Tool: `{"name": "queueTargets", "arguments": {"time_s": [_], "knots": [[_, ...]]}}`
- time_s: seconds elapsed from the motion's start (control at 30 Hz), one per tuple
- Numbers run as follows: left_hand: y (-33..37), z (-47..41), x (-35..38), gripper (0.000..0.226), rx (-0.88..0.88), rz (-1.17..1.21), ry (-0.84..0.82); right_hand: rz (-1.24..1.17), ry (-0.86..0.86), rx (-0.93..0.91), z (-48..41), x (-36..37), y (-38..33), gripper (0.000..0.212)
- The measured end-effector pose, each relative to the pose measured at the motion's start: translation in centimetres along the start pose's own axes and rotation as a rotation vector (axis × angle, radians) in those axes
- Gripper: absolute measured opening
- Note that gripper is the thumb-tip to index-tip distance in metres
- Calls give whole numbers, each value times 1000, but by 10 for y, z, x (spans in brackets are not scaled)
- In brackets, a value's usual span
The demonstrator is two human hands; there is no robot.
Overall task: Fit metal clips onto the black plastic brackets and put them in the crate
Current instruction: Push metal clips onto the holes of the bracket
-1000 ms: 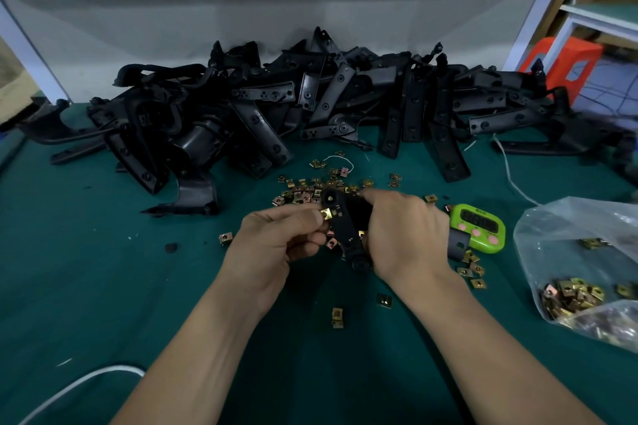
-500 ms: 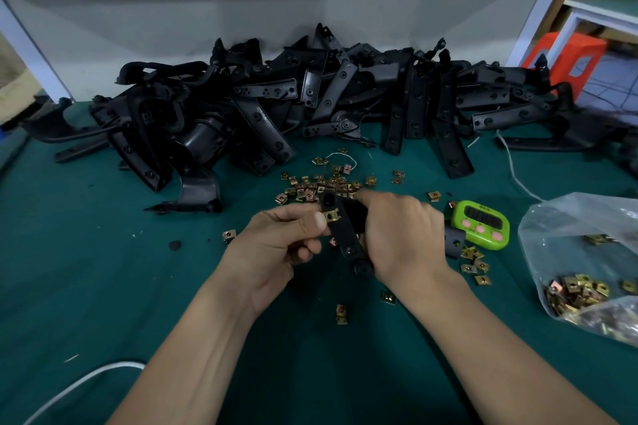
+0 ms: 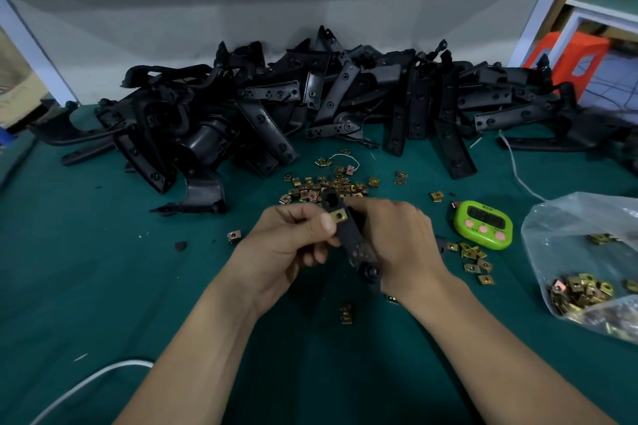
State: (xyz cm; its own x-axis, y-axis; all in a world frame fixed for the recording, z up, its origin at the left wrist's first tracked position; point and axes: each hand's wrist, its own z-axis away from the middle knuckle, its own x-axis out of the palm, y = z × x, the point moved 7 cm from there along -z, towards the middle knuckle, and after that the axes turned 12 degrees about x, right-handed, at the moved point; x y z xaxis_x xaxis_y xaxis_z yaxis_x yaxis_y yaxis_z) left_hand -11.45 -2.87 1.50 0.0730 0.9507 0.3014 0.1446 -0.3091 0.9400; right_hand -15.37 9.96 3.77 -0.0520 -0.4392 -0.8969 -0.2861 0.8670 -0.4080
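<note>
Green bench (image 3: 86, 286), black pile (image 3: 310, 107) at back | R hand (image 3: 397, 238) curled round bracket (image 3: 348, 238) | L hand (image 3: 286, 245) fingers (image 3: 322, 224) pinch gold clip (image 3: 339, 216) on bracket top.

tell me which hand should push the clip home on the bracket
Left, probably. The left hand pinches the clip on the bracket near its top, thumb right beside it. The right hand wraps the bracket lower down and steadies it.

text: none legible | green timer (image 3: 482, 225) display: too blurred to read; no labels
</note>
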Motion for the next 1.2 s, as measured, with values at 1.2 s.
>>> {"name": "queueTargets", "arguments": {"time_s": [1.2], "knots": [[-11,12,14,14,-166,10,219,72,86,246,-11,-10,35,52]]}}
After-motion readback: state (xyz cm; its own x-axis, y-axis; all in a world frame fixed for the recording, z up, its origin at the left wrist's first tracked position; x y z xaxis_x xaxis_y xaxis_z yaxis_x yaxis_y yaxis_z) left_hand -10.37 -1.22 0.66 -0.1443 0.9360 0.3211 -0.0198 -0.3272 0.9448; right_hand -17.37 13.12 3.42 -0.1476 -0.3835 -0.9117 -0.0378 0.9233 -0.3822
